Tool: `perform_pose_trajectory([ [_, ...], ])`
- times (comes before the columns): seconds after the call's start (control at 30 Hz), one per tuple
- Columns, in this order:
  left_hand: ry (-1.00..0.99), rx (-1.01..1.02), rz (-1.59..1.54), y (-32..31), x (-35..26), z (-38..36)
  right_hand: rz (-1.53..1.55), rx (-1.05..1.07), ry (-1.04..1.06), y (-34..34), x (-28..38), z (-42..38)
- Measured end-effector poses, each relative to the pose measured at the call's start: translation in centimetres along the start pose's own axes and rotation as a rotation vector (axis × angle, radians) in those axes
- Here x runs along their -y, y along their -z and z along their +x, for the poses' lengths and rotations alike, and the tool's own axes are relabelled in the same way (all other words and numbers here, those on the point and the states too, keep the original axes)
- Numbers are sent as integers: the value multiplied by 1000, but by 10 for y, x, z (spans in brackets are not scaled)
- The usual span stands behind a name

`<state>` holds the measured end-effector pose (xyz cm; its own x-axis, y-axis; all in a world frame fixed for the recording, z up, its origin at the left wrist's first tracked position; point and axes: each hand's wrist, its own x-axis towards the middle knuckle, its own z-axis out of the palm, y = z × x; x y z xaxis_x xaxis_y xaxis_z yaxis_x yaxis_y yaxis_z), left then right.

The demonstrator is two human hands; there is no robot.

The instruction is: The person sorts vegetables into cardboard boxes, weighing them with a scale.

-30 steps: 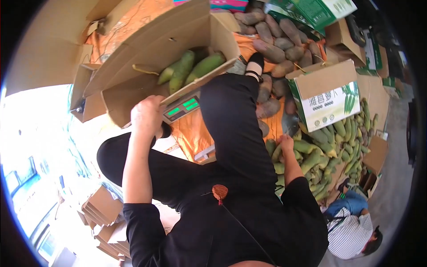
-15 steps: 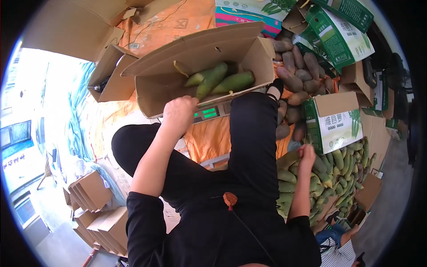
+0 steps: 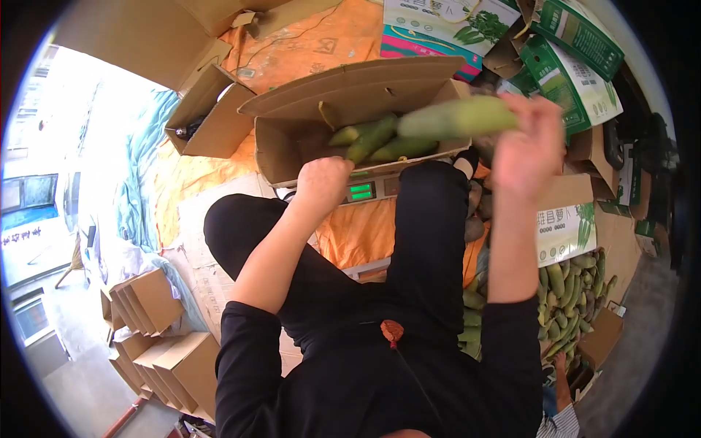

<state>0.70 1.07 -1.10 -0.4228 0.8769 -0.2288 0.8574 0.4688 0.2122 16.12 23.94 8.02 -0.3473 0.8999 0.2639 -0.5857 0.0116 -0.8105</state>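
My right hand (image 3: 531, 142) is closed round the end of a long green radish (image 3: 456, 118), blurred by motion, above the right end of an open cardboard box (image 3: 292, 157). Inside that box lie several green radishes (image 3: 376, 139). My left hand (image 3: 323, 181) is closed on the box's near edge, its fingertips partly hidden. Under the box is a scale with a lit green display (image 3: 361, 192), close to my left hand.
A pile of green radishes (image 3: 573, 292) lies at the right, beside a printed white and green carton (image 3: 566, 226). More green cartons (image 3: 573, 84) stand at the upper right. Folded cardboard boxes (image 3: 175, 365) are at the lower left. A co-worker's arm (image 3: 562, 383) shows at the lower right.
My right hand has risen from beside the radish pile to the box, now with a green radish in it. My left hand stays at the box edge. The whole view has shifted slightly.
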Motion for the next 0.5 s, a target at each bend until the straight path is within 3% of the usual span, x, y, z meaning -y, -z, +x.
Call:
perform_pose_trajectory([
  [0.1,20,35,87,3,-2,1,247,-43,-149,-31,-80,-9],
  [0.17,32,91,110,3,-1,2,83,-178,-318,-54,-108,-22],
  [0.27,45,81,93,11,-7,0,-29,-83,-696,-49,-109,-28],
  [0.4,29,21,15,8,-4,1,-257,208,-568,3,-66,-22],
  [0.5,12,-9,18,8,-6,2,-315,190,-550,66,-33,-27],
])
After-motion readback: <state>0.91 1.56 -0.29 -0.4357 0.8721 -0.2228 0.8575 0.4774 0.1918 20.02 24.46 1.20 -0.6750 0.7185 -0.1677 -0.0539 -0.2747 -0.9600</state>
